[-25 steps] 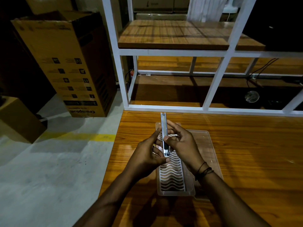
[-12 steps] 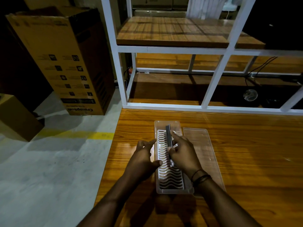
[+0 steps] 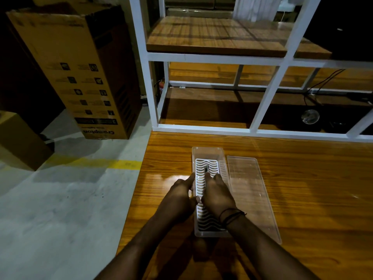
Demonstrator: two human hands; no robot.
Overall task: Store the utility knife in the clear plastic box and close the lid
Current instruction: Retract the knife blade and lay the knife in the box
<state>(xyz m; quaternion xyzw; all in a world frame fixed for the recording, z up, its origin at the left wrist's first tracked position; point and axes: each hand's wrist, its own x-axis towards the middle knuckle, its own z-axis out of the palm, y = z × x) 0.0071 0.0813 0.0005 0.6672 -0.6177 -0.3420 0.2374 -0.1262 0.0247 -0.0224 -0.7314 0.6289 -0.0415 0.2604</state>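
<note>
A long clear plastic box (image 3: pixel 207 152) with a white wavy grid insert lies lengthwise on the wooden table. Its clear lid (image 3: pixel 250 190) lies flat on the table just to its right. The utility knife (image 3: pixel 206 170) lies low inside the box on the grid; only its dark far tip shows beyond my fingers. My right hand (image 3: pixel 217 196) is over the box with its fingers closed on the knife. My left hand (image 3: pixel 179 196) rests against the box's left wall, forefinger stretched along the rim, thumb touching my right hand.
The wooden table (image 3: pixel 302 188) ends at its left edge beside my left hand, with grey floor and a yellow line beyond. A white metal shelf frame (image 3: pixel 268 93) stands at the table's far edge. A tall cardboard carton (image 3: pixel 74 71) stands on the floor at left.
The knife, held upright above the box a second ago, has been lowered flat into the box. Both hands have come down with it; my left hand has moved to the box's side.
</note>
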